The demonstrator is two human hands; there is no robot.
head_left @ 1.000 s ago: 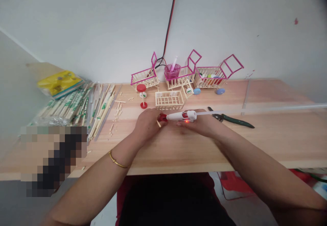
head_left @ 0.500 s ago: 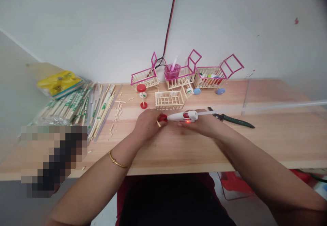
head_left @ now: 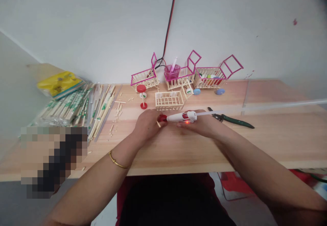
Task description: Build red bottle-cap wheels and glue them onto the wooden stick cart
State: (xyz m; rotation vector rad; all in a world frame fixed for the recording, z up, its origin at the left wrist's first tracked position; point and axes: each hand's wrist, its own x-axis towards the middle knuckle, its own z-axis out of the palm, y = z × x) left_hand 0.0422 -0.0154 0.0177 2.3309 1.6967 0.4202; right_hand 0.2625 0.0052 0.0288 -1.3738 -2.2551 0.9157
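Note:
My left hand point(head_left: 149, 125) is closed on a red bottle cap point(head_left: 162, 118), and a short wooden stick point(head_left: 158, 124) shows by its thumb. In my right hand point(head_left: 198, 125) is a white glue gun point(head_left: 180, 117), its small red light lit and a long clear glue stick point(head_left: 255, 108) running out of its back to the right. The gun's nozzle points left, at the red cap; whether it touches the cap I cannot tell. Just beyond my hands lies a small stick-built cart basket point(head_left: 169, 100). Left of it stands a pair of red caps joined by a stick point(head_left: 143, 96).
Pink-trimmed stick carts point(head_left: 209, 77) and a pink cup point(head_left: 172, 72) line the wall. Blue caps point(head_left: 220, 91) lie before them. Green-handled pruning shears point(head_left: 237, 120) rest at the right. Bundled chopsticks point(head_left: 74, 105), a yellow packet point(head_left: 60, 84) and cut stick bits are on the left.

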